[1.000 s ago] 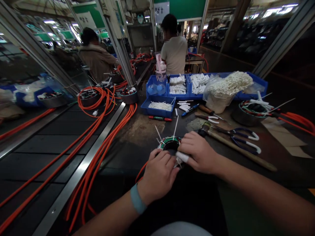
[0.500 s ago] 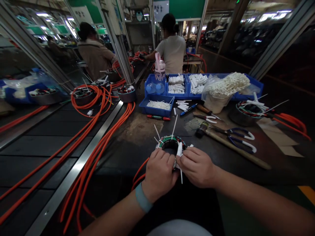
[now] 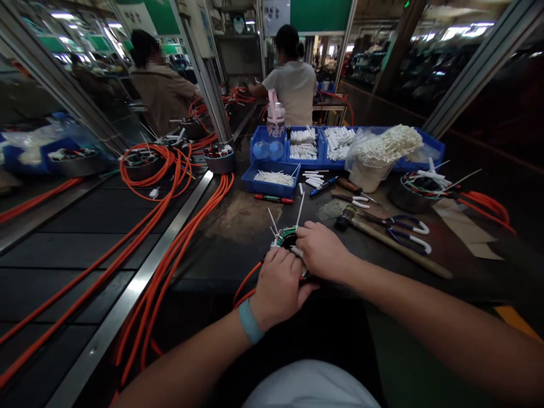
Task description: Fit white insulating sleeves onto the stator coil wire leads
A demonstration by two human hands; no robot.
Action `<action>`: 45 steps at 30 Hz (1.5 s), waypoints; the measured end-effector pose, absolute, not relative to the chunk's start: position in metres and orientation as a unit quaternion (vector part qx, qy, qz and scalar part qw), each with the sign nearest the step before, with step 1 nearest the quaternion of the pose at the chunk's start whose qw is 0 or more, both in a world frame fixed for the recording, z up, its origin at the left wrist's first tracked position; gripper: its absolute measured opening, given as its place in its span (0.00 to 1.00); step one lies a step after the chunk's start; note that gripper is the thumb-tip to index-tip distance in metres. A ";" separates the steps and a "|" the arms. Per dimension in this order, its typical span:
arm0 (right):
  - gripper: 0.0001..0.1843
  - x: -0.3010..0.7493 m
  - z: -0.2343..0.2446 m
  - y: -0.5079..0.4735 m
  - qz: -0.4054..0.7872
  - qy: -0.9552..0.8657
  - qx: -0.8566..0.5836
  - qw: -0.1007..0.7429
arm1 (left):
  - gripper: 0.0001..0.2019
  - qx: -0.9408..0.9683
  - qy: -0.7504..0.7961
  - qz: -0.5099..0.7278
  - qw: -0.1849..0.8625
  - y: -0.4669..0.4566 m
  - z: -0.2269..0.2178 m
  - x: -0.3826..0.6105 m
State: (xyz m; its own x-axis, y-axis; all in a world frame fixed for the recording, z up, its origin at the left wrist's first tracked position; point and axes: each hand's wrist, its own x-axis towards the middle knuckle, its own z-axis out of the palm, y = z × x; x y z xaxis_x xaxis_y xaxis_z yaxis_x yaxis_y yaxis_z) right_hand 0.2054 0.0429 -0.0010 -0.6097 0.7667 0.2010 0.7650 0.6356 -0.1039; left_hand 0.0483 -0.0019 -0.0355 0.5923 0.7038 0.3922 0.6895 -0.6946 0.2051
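Both hands are bunched over the motor stator sitting on the dark workbench: the left hand cups its near rim with fingers curled around it, and the right hand lies on top, fingers bent down onto the windings, though I can't tell what exactly they're pinching. Relative to the stator, the scissors and a wooden-handled hammer lie off to its right, the small blue tray is beyond it, and orange cables run along its left.

Dim factory hall, slanted metal posts, green signboards, ceiling lights.
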 end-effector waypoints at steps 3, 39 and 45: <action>0.08 0.228 -0.012 0.015 0.085 -0.803 -0.475 0.351 | 0.30 0.892 0.364 0.266 0.038 -0.004 -0.027 0.028; 0.15 0.389 -0.007 0.126 -0.003 -0.560 -0.706 0.434 | 0.22 0.875 0.368 0.314 -0.006 0.003 -0.053 0.042; 0.11 0.432 -0.002 0.193 -0.063 -0.540 -0.703 0.459 | 0.22 0.877 0.369 0.306 -0.027 0.004 -0.054 0.042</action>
State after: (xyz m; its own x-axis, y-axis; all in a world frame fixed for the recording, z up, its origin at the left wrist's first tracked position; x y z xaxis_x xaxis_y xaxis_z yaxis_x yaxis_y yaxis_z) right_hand 0.4318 0.1934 -0.0017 0.4092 0.7012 0.5838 0.8164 0.0043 -0.5775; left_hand 0.0419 0.0040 -0.0537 0.5406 0.6303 0.5572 0.6634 -0.7267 0.1784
